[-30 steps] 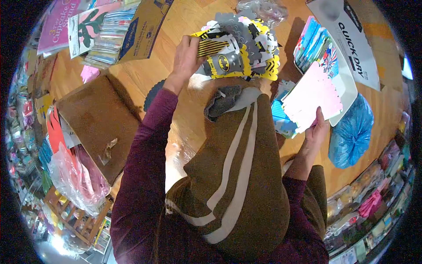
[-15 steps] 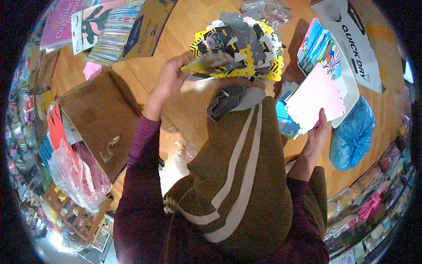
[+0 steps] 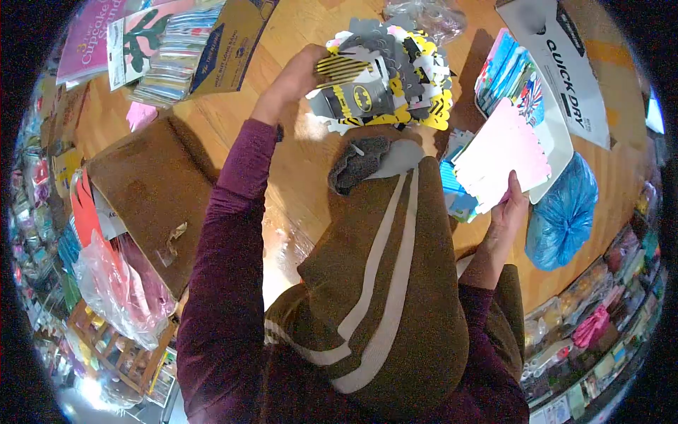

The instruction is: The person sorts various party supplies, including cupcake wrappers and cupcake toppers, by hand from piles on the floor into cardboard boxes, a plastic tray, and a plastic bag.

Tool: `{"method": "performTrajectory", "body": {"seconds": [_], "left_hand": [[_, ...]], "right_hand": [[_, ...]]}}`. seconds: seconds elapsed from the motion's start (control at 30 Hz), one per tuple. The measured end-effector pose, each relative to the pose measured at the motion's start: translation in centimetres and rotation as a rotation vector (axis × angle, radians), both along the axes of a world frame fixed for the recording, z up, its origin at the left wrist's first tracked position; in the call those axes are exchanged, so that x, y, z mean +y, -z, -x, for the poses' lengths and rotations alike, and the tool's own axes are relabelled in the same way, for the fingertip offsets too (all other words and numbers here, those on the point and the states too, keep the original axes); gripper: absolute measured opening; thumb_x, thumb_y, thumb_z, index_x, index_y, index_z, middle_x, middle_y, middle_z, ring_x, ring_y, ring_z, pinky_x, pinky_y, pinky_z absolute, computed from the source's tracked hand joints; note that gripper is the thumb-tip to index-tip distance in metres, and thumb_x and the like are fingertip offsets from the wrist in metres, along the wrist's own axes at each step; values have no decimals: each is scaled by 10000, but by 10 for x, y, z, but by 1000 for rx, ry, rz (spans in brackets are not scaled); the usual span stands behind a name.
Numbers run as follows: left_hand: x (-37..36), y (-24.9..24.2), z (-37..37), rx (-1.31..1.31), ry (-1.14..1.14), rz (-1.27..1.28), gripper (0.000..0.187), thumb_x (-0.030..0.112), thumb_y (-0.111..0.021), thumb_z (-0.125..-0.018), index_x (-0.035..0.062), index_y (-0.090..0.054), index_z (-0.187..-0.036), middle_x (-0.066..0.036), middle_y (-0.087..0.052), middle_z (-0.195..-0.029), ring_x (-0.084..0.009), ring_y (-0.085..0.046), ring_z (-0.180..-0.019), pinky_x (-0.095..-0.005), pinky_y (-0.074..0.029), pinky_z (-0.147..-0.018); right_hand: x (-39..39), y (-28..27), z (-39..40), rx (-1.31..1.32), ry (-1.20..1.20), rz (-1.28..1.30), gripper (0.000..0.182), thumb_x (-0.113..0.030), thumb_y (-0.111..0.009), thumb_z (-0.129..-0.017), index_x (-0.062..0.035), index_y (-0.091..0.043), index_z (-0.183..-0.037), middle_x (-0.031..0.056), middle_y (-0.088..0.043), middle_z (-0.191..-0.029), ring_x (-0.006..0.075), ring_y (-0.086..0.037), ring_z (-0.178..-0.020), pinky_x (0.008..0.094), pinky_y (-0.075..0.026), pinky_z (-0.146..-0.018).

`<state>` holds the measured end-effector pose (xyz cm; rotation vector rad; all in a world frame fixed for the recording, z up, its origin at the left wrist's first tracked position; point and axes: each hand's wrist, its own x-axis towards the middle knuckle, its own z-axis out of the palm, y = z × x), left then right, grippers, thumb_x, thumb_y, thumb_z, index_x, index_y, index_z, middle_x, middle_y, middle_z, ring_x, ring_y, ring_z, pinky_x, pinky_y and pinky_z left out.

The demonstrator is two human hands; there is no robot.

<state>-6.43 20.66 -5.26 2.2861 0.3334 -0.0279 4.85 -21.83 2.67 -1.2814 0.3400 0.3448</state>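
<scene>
Head camera shows the left hand [image 3: 299, 75], fingers pinching a Batman card [image 3: 364, 99] by its striped edge over the cutout pile [image 3: 422, 92] on the floor [image 3: 304, 173], perhaps to leave its front uncovered. The right hand [image 3: 510, 212] clasps pink sheets [image 3: 505, 154] by the white tub [image 3: 558, 147], seemingly to keep them separate
</scene>
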Motion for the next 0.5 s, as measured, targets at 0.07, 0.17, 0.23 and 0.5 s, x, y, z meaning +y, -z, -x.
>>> {"method": "performTrajectory", "body": {"seconds": [0.07, 0.17, 0.23, 0.5], "left_hand": [[-8, -10, 7, -65, 18, -61, 368, 35, -664, -631, -21, -538, -973, -179, -532, -992, -319, -508, -948, -337, -412, -825], [-17, -13, 15, -38, 21, -34, 396, 48, -666, -635, -21, -517, -995, -185, -510, -1001, -326, -488, -965, -351, -401, -833], [-19, -13, 17, -32, 40, -10, 398, 52, -666, -635, -26, -513, -993, -186, -508, -997, -330, -487, -963, -356, -400, -832], [-38, -27, 25, -37, 113, 63, 346, 109, -654, -645, -38, -525, -930, -211, -479, -1010, -362, -433, -979, -394, -368, -856]], "right_hand": [[0, 0, 1, -3, 7, -3, 363, 1, -563, -760, 42, -446, -1101, 125, -552, -1031, 203, -564, -902, 300, -466, -775], [-2, 4, 1, -36, 11, 1, 369, 5, -563, -759, 44, -444, -1105, 127, -553, -1033, 204, -561, -910, 302, -463, -784], [-4, 5, 1, -63, 10, 4, 372, 9, -562, -758, 46, -442, -1108, 128, -553, -1034, 206, -558, -917, 305, -460, -792], [0, -2, 2, -30, 28, -28, 381, 22, -557, -755, 44, -440, -1117, 138, -538, -1055, 205, -551, -928, 315, -459, -803]]}}
